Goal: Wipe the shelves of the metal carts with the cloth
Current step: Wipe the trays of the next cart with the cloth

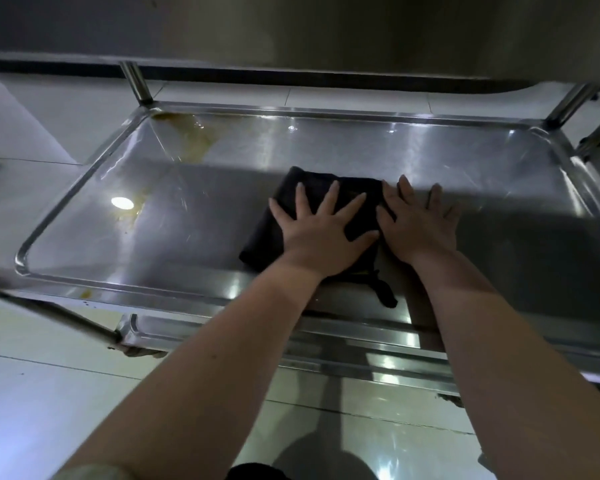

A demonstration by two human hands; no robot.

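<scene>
The person's left hand (321, 225) lies flat, fingers spread, pressing the folded black cloth (312, 223) on the middle stainless-steel cart shelf (499, 168), near its front rim. The right hand (418, 221) rests just beside the cloth, fingers splayed, its thumb edge touching the fabric. A brown, dried-looking stain (187, 136) sits at the shelf's far-left corner, well apart from the cloth, with smaller yellowish marks (132, 209) toward the left side. Judgement: this shelf is unfinished; the soiled left part is not yet wiped. The lower shelf's (378, 362) condition cannot be told.
</scene>
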